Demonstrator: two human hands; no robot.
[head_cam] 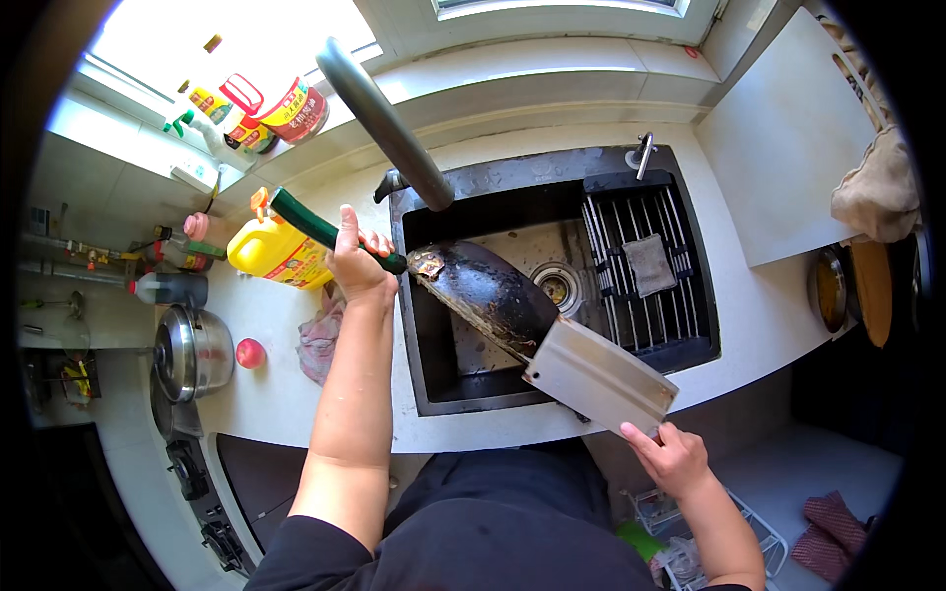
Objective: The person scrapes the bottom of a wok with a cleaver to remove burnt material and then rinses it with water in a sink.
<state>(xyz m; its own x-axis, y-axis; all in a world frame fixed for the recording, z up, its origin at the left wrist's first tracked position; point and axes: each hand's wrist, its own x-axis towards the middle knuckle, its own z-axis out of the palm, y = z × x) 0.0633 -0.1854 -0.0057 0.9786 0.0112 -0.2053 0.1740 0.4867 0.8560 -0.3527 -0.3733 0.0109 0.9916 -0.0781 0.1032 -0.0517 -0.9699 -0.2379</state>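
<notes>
My left hand (360, 258) is closed around the dark green handle of a blackened wok (491, 295), which is tilted on its side over the black sink (436, 362). The wok's outside faces up and looks scorched, with flaking residue near the rim. My right hand (669, 451) grips a metal cleaver (602, 373) at its near end; the handle is hidden in the fingers. The far end of the blade meets the wok's lower edge, above the sink's front rim. Below the wok, the sink drain (556, 287) shows.
A grey faucet (384, 122) arches over the sink's back left. A drying rack (643, 273) with a grey cloth (650, 264) spans its right side. Left stand a yellow jug (277, 251), a pink rag (321, 340), an apple (250, 353) and a steel pot (211, 353). A white board (791, 140) leans right.
</notes>
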